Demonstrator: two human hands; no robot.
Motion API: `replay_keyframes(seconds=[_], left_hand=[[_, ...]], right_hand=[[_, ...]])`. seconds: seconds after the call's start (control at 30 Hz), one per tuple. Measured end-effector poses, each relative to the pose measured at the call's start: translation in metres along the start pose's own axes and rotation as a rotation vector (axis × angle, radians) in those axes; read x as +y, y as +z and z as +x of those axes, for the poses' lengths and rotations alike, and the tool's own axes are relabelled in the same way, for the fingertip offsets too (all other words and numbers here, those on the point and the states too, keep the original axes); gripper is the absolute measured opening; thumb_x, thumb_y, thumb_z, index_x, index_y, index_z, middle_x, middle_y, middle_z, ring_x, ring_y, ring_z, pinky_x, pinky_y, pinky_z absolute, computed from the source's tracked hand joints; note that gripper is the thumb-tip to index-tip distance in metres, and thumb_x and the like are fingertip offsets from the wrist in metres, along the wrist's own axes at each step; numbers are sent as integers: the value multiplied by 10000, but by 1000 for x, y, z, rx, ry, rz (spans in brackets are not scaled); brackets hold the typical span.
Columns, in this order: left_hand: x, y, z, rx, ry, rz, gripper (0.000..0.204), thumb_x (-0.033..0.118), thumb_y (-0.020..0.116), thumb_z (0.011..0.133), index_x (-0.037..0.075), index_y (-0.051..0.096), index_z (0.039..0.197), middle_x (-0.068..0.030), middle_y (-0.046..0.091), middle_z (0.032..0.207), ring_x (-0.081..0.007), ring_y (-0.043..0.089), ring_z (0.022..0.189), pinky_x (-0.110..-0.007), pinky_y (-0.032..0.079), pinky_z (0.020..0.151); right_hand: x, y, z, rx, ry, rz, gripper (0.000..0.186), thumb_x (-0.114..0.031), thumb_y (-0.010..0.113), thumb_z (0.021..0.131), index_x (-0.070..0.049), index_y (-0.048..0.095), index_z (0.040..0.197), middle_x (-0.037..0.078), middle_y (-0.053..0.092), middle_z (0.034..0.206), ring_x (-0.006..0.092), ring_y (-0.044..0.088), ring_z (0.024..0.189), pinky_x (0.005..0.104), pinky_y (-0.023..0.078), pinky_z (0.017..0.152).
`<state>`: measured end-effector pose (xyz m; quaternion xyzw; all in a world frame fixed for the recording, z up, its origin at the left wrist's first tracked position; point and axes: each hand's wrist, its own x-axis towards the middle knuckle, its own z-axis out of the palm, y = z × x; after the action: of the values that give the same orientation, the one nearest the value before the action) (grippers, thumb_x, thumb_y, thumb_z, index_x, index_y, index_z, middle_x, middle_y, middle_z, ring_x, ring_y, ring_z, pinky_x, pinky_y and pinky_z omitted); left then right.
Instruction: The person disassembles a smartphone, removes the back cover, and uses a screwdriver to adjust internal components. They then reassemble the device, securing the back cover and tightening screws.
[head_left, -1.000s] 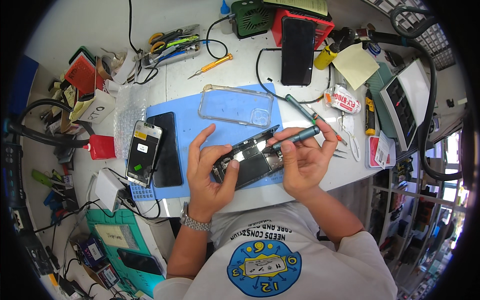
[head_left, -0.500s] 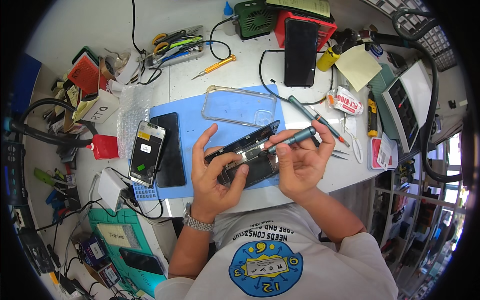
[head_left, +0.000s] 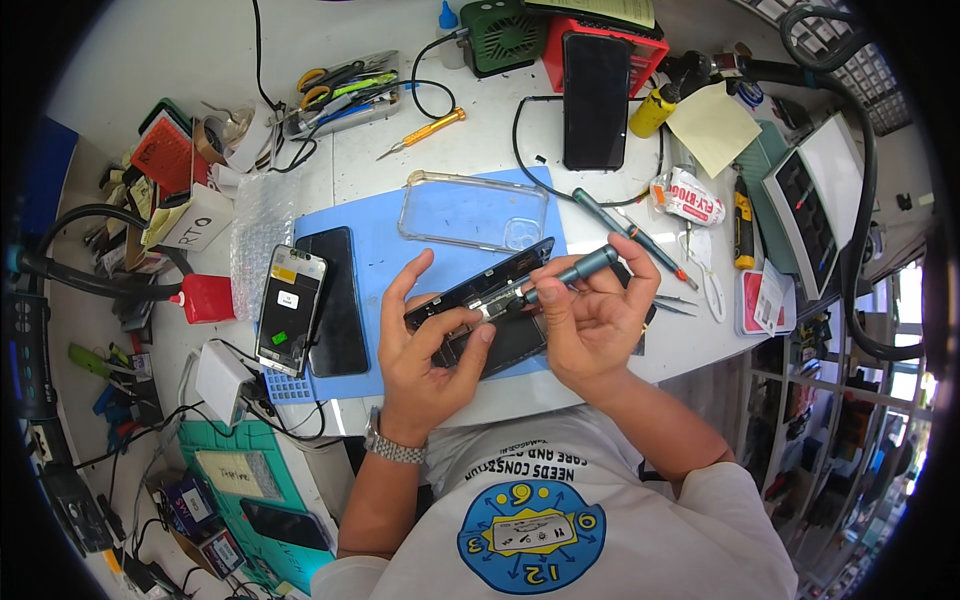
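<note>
My left hand point(head_left: 432, 352) is closed around an opened smartphone point(head_left: 510, 345), its forefinger and thumb bent over the inner parts. The phone's dark screen panel point(head_left: 498, 275) stands tilted up along the far side, and the body with its bare insides faces me. Between the fingers of my right hand point(head_left: 598, 330) is a teal screwdriver point(head_left: 586, 266), slanted down and to the left. Its tip points into the phone's insides; whether it touches a screw is too small to tell. Behind the phone, a clear phone case point(head_left: 472, 212) lies on the blue mat point(head_left: 375, 225).
On the left lie a dark phone point(head_left: 338, 300) and a loose screen part point(head_left: 291, 310). Another teal screwdriver point(head_left: 600, 212) and tweezers point(head_left: 675, 304) are at the right. A gold screwdriver point(head_left: 425, 132), a tool tray point(head_left: 350, 95) and a propped phone point(head_left: 596, 100) stand farther back.
The screwdriver in my right hand has shifted slightly left, deeper over the phone's insides. My left hand keeps its hold on the phone. The whole view has drifted a little.
</note>
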<state>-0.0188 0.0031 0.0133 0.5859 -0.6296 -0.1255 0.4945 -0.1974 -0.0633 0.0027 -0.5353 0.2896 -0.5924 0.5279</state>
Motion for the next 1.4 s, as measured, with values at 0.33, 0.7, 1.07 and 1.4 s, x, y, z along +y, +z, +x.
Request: replay_keyframes(seconds=[0.33, 0.7, 1.07, 1.4], left_hand=[[-2, 1, -1, 10, 1, -4, 189, 14, 893, 829, 14, 822, 1005, -325, 571, 1547, -191, 712, 946, -295, 590, 775], [-3, 2, -2, 12, -16, -23, 206, 1, 892, 819, 22, 830, 1014, -321, 580, 1539, -193, 720, 950, -296, 598, 782], [-2, 1, -1, 6, -5, -9, 251, -6, 893, 819, 23, 826, 1059, -316, 571, 1548, -195, 725, 955, -300, 599, 783], [-2, 6, 1, 70, 24, 79, 195, -28, 860, 847, 32, 791, 1019, -280, 574, 1535, -196, 722, 944, -304, 590, 771]], right_hand=[[3, -3, 1, -63, -116, -69, 736, 121, 667, 1042, -44, 177, 1566, 235, 702, 1197, 227, 751, 1078, 312, 630, 953], [4, -3, 1, -70, -123, -43, 745, 125, 666, 1038, -53, 178, 1572, 237, 699, 1209, 227, 747, 1086, 324, 631, 971], [4, -4, 1, -86, -164, -76, 744, 139, 664, 1033, -44, 180, 1566, 245, 696, 1207, 231, 749, 1072, 324, 632, 965], [-5, -13, 12, -193, -414, -362, 778, 153, 728, 989, -26, 251, 1577, 278, 688, 1242, 234, 762, 1036, 304, 653, 878]])
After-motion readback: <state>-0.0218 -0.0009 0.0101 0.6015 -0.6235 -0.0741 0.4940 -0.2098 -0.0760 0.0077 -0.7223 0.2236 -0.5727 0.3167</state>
